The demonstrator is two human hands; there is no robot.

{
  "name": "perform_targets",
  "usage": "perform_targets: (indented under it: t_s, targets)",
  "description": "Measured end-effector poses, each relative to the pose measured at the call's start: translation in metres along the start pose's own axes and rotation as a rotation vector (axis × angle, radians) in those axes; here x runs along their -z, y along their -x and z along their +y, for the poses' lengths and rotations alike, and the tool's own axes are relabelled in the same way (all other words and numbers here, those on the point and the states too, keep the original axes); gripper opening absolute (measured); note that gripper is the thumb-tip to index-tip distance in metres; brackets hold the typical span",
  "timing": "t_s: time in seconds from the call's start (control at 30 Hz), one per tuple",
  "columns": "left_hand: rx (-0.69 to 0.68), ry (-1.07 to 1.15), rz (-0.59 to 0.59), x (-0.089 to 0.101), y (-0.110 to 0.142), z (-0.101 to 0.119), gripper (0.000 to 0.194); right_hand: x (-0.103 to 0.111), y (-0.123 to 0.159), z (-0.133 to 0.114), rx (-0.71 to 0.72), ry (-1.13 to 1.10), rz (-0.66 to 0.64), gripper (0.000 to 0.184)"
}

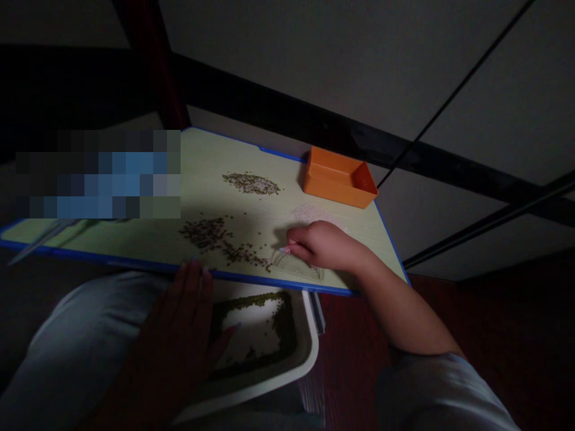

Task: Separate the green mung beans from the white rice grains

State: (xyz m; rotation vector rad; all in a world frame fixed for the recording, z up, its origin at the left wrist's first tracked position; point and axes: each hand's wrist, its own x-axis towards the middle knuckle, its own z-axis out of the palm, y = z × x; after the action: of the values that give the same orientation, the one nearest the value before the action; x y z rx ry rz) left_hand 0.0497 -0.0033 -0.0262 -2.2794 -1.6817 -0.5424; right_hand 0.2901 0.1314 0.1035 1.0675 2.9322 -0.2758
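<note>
My right hand (326, 245) pinches a clear plastic protractor (291, 263) that rests on the pale board (215, 149) near its front edge. Just beyond that hand lies a small pile of whitish grains (309, 212). Dark reddish beans (204, 233) are spread to the left of the protractor, some trailing towards it. Farther back sits a pile of greenish-brown beans (254, 183). My left hand (184, 317) is in shadow, its fingers stretched out with the tips at the board's blue front edge. It holds nothing that I can see.
An orange box (336, 188) stands at the board's back right corner. Below the front edge is a white tub (312, 341) with small green beans (285, 323) along its sides. A pixelated patch hides the board's left part. A pale wall and dark red floor lie around.
</note>
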Motion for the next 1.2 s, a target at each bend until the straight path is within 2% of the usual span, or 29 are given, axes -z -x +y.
perform_targets:
  t_s: [0.53,0.73,1.0,1.2]
  targets:
    - [-0.009,0.014,0.024,0.0031,0.0001,0.0005,0.085,-0.0012,-0.0007,0.0029,-0.07,0.104,0.047,0.031]
    - [0.013,0.024,0.007,0.0043,-0.0011,0.0034,0.083,-0.0026,-0.0023,0.0009,-0.02,0.055,0.036,0.032]
    - [0.026,0.024,-0.011,0.0027,0.0006,0.0028,0.086,-0.0067,-0.0053,-0.0011,0.032,0.123,0.078,0.041]
    - [0.012,0.009,-0.014,0.0024,0.0013,0.0014,0.084,-0.0066,-0.0037,0.0004,0.059,0.099,0.062,0.039]
